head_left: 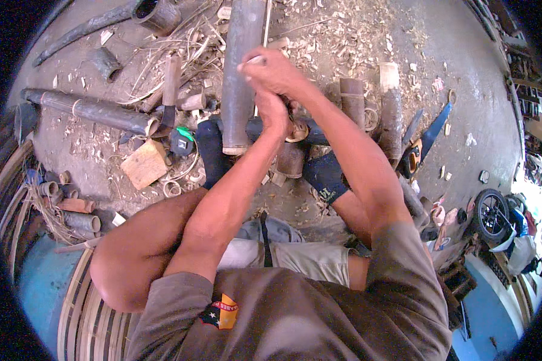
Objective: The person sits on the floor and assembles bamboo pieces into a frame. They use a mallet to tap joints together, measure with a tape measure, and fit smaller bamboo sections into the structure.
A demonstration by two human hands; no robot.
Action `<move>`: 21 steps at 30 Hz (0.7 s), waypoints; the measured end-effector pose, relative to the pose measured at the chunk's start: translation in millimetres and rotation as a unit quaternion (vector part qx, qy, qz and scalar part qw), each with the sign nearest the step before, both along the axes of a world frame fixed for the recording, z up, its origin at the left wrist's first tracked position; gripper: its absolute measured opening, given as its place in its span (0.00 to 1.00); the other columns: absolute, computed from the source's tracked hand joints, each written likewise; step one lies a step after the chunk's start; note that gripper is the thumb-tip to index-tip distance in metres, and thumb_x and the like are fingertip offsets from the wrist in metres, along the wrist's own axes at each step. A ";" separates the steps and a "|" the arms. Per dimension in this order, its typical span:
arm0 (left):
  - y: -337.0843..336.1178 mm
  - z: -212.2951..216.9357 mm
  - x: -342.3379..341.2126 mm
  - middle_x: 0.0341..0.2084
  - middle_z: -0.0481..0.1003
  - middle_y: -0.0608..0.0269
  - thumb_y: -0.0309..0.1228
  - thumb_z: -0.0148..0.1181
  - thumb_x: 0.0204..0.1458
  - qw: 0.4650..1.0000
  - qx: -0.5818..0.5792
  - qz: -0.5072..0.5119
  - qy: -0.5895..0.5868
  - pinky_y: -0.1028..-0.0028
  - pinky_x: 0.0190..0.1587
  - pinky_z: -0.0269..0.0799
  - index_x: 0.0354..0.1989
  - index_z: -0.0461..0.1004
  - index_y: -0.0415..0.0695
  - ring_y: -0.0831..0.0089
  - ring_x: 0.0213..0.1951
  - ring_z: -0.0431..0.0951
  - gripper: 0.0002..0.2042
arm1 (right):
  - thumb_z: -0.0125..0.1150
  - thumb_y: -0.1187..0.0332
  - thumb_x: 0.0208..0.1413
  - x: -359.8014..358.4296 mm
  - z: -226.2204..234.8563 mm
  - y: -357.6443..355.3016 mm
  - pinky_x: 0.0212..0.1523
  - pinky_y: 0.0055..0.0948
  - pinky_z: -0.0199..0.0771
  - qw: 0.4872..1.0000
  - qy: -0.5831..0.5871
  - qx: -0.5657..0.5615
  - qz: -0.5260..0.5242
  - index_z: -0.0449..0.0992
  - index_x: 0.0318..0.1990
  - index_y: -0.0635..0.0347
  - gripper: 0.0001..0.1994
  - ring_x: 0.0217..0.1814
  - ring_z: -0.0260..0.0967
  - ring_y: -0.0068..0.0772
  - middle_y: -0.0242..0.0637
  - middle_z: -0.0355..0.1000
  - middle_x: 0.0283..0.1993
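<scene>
A thick dark bamboo pole lies lengthwise in front of me, its pale cut end between my forearms and my left foot. My right hand is closed above the pole's right edge, with a small pale end showing at its fingers; the rest of what it grips is hidden. Just below it, my left hand is curled, its wrist bent and its fingers mostly out of sight. A thin pale strip runs along the pole's right side beyond my hands. Another dark bamboo piece lies crosswise near my feet.
A wooden-handled knife, a tape measure and a wood block lie left. Upright-looking bamboo pieces and an orange-handled saw are at right. Shavings litter the floor; a long bamboo pole lies far left.
</scene>
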State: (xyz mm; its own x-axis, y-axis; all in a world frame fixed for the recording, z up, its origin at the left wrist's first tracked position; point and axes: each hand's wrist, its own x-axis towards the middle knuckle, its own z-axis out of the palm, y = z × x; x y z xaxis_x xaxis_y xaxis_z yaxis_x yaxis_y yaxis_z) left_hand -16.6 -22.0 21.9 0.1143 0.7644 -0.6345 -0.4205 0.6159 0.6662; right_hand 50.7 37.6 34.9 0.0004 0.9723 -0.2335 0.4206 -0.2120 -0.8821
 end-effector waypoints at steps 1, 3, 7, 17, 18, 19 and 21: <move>-1.4 -3.2 1.6 0.35 0.75 0.64 0.65 0.27 0.67 0.999 -0.014 0.030 0.001 0.70 0.29 0.71 0.51 0.73 0.43 0.74 0.31 0.76 0.37 | 0.67 0.54 0.54 -5.2 -9.5 5.3 0.52 0.35 0.75 0.999 -0.013 -0.016 0.033 0.82 0.45 0.64 0.21 0.47 0.76 0.37 0.44 0.80 0.44; 2.2 4.3 6.4 0.42 0.75 0.63 0.63 0.31 0.68 0.998 -0.045 0.050 0.018 0.70 0.36 0.73 0.56 0.71 0.44 0.74 0.37 0.76 0.34 | 0.66 0.53 0.54 1.9 -20.1 9.8 0.52 0.39 0.76 0.998 -0.017 -0.048 0.025 0.83 0.45 0.64 0.21 0.47 0.77 0.43 0.49 0.80 0.43; 9.0 6.8 9.2 0.49 0.75 0.62 0.59 0.32 0.70 0.985 -0.033 -0.160 0.059 0.67 0.43 0.76 0.61 0.70 0.45 0.72 0.47 0.76 0.31 | 0.68 0.57 0.56 27.5 -13.4 -8.2 0.42 0.32 0.76 0.991 0.054 -0.051 -0.111 0.82 0.44 0.62 0.17 0.41 0.74 0.29 0.38 0.79 0.38; -30.3 -32.9 39.3 0.27 0.79 0.39 0.66 0.29 0.66 0.762 0.277 -0.572 0.124 0.53 0.43 0.73 0.41 0.78 0.30 0.51 0.34 0.80 0.45 | 0.65 0.66 0.59 40.5 2.5 -144.7 0.47 0.34 0.76 0.744 0.113 0.136 -0.644 0.74 0.50 0.66 0.16 0.43 0.73 0.34 0.41 0.76 0.42; -26.7 -26.2 38.8 0.27 0.79 0.38 0.66 0.29 0.66 0.750 0.230 -0.609 0.114 0.52 0.44 0.73 0.42 0.78 0.30 0.50 0.34 0.80 0.44 | 0.65 0.66 0.60 37.9 9.3 -142.8 0.47 0.34 0.76 0.738 0.112 0.134 -0.651 0.74 0.49 0.66 0.15 0.42 0.73 0.34 0.41 0.76 0.42; -15.7 -10.4 40.1 0.28 0.79 0.37 0.66 0.29 0.66 0.772 0.210 -0.584 0.138 0.51 0.45 0.72 0.42 0.78 0.30 0.50 0.35 0.80 0.44 | 0.65 0.66 0.60 44.2 10.3 -131.8 0.46 0.33 0.75 0.766 0.093 0.126 -0.624 0.74 0.49 0.66 0.15 0.42 0.73 0.33 0.40 0.76 0.42; 4.5 -0.8 41.0 0.29 0.79 0.35 0.66 0.30 0.66 0.803 0.212 -0.528 0.178 0.50 0.48 0.71 0.43 0.77 0.31 0.47 0.37 0.80 0.44 | 0.65 0.65 0.60 58.8 12.9 -95.1 0.43 0.32 0.75 0.823 0.056 0.105 -0.555 0.74 0.49 0.65 0.15 0.41 0.72 0.32 0.39 0.76 0.42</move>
